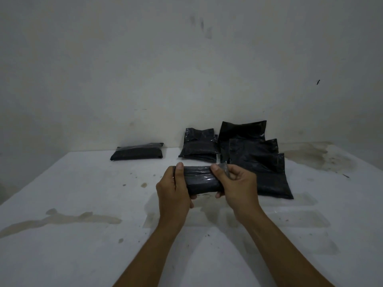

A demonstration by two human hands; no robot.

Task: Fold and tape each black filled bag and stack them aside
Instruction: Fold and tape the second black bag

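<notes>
A folded black filled bag is held just above the white table, between both hands. My left hand grips its left end, thumb on top. My right hand grips the right end and pinches a strip of clear tape against the bag with its thumb. One folded, taped bag lies alone at the back left near the wall. Behind the held bag sits a small stack of black bags. To the right, several unfolded black bags lie overlapping in a row.
The white table carries brown stains at the left front and at the back right, plus scattered dark crumbs. A pale wall rises directly behind the bags.
</notes>
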